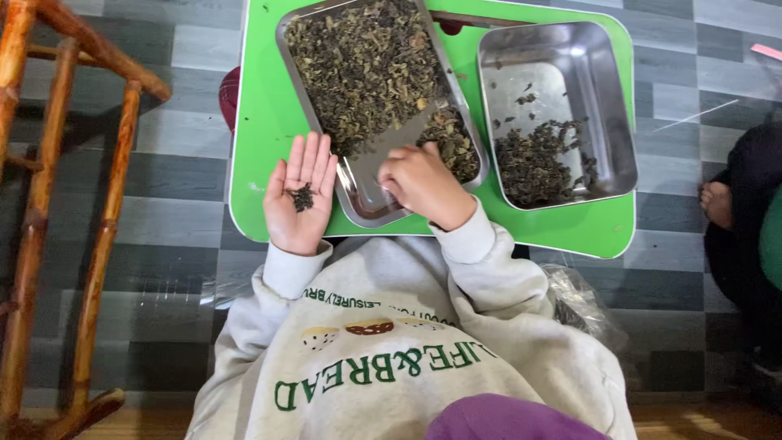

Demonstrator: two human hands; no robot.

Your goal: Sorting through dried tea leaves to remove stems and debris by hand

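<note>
Head view, looking straight down. Far left: wooden chair frame (73, 204) on grey plank floor (163, 220). Next, green tabletop (261, 122), edge rounded, close against the lap. Left hand (300, 195) lying palm up at the tabletop's near edge, grip wide, fingers flat and together, cupping a small clump of dark leaves (302, 196) in the palm; fingertips just beside the near corner of the left tray. Left tray (371, 195), steel, tilted across the tabletop, heaped with dried green-brown leaves (362, 65) over its far part, bare metal swept clean at the near corner. Right hand (423, 186) knuckles up over that bare corner, grip narrow, fingers curled down onto the tray floor beside a smaller heap of leaves (452, 143); cannot tell whether anything is pinched beneath. Right tray (603, 98), steel, squarer, touching or nearly touching the left tray's long side, holding a loose pile of darker leaves (533, 163) at its near side, far part mostly bare. Cream sweatshirt sleeves (468, 244) below both hands. Crinkled clear plastic bag (582, 305) by the right elbow. Far right: another person's bare foot (718, 204) and dark clothing, well apart from the tabletop.
</note>
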